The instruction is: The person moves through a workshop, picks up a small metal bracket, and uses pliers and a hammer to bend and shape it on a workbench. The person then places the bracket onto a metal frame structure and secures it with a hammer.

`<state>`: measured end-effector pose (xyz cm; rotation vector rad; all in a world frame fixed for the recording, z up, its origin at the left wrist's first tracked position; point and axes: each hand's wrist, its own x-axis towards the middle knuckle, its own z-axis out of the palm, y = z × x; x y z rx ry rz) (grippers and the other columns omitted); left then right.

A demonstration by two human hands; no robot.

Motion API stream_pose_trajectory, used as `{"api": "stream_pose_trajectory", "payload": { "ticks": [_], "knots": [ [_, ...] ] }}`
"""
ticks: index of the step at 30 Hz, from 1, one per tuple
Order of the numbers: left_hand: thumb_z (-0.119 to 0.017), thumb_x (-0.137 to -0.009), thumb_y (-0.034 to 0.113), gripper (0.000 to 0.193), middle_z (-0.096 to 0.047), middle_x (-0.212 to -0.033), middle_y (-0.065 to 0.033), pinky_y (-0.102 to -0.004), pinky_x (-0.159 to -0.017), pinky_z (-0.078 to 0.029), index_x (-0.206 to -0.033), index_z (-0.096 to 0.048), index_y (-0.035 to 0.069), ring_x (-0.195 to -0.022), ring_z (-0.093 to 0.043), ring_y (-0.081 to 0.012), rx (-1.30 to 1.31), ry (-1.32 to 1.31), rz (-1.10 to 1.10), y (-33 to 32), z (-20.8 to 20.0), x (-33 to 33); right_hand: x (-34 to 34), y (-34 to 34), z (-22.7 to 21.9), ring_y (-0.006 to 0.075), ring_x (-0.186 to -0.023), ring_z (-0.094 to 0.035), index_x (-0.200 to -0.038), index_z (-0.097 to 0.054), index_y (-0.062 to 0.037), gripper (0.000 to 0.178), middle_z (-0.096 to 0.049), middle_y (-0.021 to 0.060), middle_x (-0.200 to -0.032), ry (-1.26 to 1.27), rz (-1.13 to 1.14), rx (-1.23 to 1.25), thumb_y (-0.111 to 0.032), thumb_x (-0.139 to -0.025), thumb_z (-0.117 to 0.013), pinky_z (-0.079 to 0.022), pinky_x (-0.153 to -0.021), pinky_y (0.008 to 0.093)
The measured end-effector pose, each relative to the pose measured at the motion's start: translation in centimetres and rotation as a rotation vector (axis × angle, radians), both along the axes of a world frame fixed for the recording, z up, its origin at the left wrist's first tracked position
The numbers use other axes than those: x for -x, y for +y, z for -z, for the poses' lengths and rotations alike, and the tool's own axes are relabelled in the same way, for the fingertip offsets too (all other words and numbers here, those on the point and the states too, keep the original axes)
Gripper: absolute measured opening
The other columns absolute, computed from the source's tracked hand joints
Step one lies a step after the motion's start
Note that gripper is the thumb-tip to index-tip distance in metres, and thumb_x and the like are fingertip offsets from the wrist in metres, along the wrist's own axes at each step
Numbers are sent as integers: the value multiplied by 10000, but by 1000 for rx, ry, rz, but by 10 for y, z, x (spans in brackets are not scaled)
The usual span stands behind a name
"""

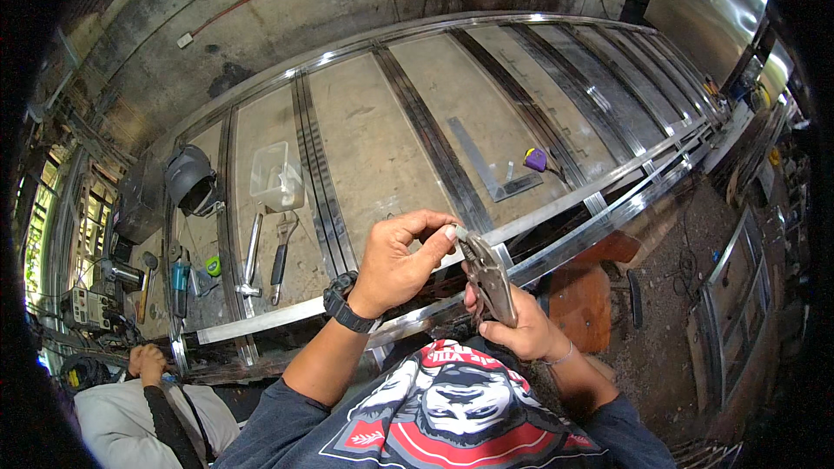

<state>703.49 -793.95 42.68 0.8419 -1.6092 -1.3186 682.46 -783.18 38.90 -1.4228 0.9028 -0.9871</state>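
Note:
My right hand (524, 328) is wrapped round the handles of a pair of locking pliers (491, 280), worn grey metal, held tilted above the near rail of a metal frame. At their jaws, my left hand (398, 262) pinches a small pale metal piece (460, 232) between thumb and forefinger. How firmly the jaws grip that piece is too small to tell. A black watch (341, 302) sits on my left wrist. Beyond my hands, a metal square (476, 156) and a purple tape measure (535, 159) lie on the work surface.
Long metal bars (426, 135) cross the surface. To the left are a hammer (252, 252), an adjustable wrench (281, 256), a clear plastic tub (277, 175), a welding helmet (191, 178) and a blue power tool (181, 282). Another person (148, 417) sits at lower left. An orange-brown seat (578, 308) stands right.

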Motion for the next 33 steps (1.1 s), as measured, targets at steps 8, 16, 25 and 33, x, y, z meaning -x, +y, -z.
{"api": "stream_pose_trajectory", "payload": {
  "ticks": [8,16,25,33],
  "knots": [
    [-679,-967,92,160,-720,-852,-21,-248,-674,-500,-1068,-755,-7,-745,-610,-69,-20,-64,60,-2,4,-5,2,-4,-1,180,-955,-565,-1191,-567,11,366,-538,80,-1082,26,-43,2,-8,-832,-638,-481,-874,316],
    [-681,-956,120,191,-751,-944,-102,-353,-864,-518,-1093,-759,11,-895,-686,-206,242,-81,73,-5,6,-7,9,-12,-5,238,-876,-586,-1476,-471,28,630,-563,122,-1022,297,-22,186,-39,-877,-654,-495,-819,338],
    [-815,-865,221,429,-733,-1084,-131,-416,-1037,-448,-1220,-710,5,-1056,-663,-267,357,-123,205,-3,-14,-14,17,-18,-6,368,-938,-617,-1555,-362,45,736,-586,218,-1083,380,65,462,-37,-887,-661,-511,-859,387],
    [-914,-757,287,587,-739,-1131,-143,-421,-1044,-462,-1223,-701,1,-1130,-668,-295,406,-140,206,-2,-12,-13,22,-22,-6,394,-886,-618,-1556,-375,23,876,-563,198,-988,545,113,548,28,-737,-687,-520,-772,430]
  ]
}}
